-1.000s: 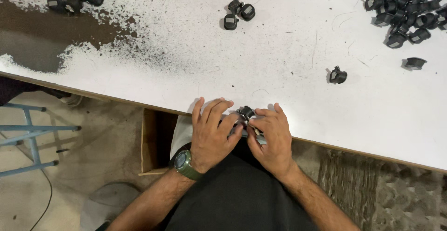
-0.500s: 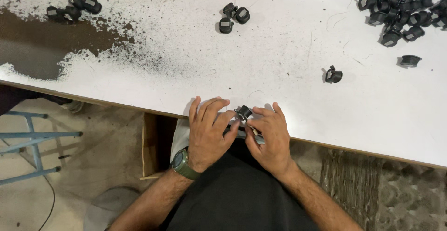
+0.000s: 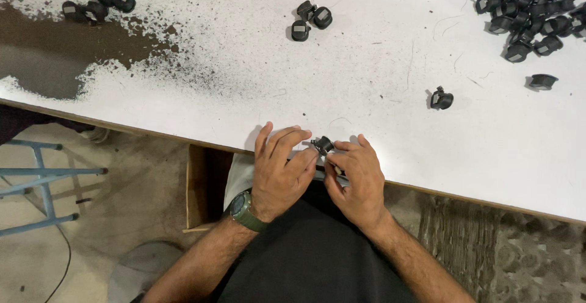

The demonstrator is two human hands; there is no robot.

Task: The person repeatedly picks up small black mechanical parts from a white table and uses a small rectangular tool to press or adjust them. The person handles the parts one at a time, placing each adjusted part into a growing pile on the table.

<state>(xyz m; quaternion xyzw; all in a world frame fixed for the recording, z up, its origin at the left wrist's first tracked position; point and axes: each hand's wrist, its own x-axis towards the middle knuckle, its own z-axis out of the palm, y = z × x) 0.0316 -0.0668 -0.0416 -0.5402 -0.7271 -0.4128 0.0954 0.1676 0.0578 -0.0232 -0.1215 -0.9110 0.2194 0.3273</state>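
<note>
Both hands [image 3: 320, 165] pinching small black part [image 3: 322, 145], fingers curled

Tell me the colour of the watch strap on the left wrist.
The watch strap is olive green, seen in the head view.

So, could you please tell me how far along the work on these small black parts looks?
Possibly done, though I cannot confirm it: three black parts mid-table and a cluster at far left. In hand: the left hand and right hand pinch one small black part at the table edge. Seemingly left: the pile at top right.
</note>
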